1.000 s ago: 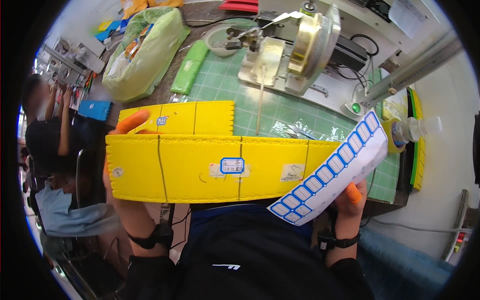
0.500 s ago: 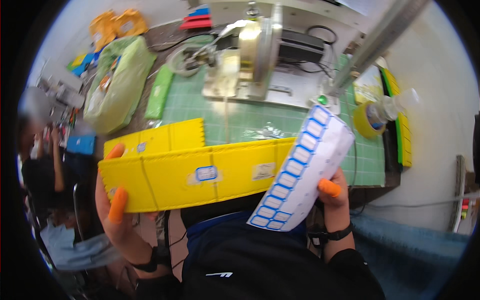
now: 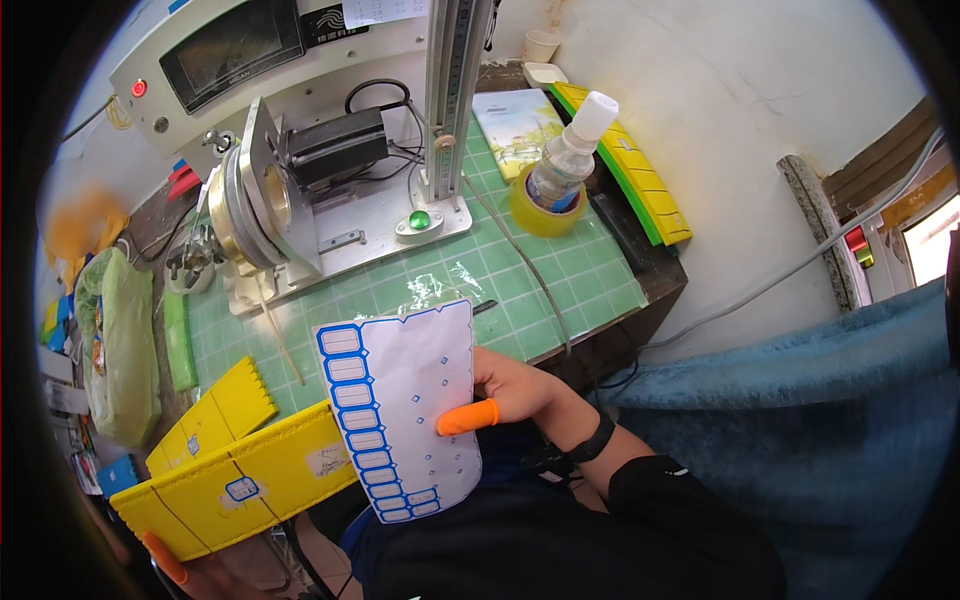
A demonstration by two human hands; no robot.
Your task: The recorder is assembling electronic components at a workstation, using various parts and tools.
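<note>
At the lower left, my left hand (image 3: 185,572) is closed on the end of a long yellow stitched panel (image 3: 285,455), an orange finger cot on its thumb. The panel bears dark cross lines and a small blue-bordered sticker. Behind it, a second yellow piece (image 3: 210,420) with a scalloped end sticks up. My right hand (image 3: 505,395), also with an orange cot on the thumb, grips a white sheet of blue-framed labels (image 3: 415,400). One column of labels is left along its left side. The sheet overlaps the panel's right end; most fingers are hidden.
A green gridded mat (image 3: 590,275) covers the bench. On it stand a machine with a metal wheel (image 3: 235,220), a green button (image 3: 420,220), and a bottle (image 3: 562,170) inside a yellow tape roll (image 3: 548,220). A blue cloth (image 3: 780,480) hangs at right; a grey cable (image 3: 740,290) crosses there.
The view has swung to the right, so bench and hands appear further left. The label sheet now faces me more squarely and stands more upright. Both hands keep their holds.
</note>
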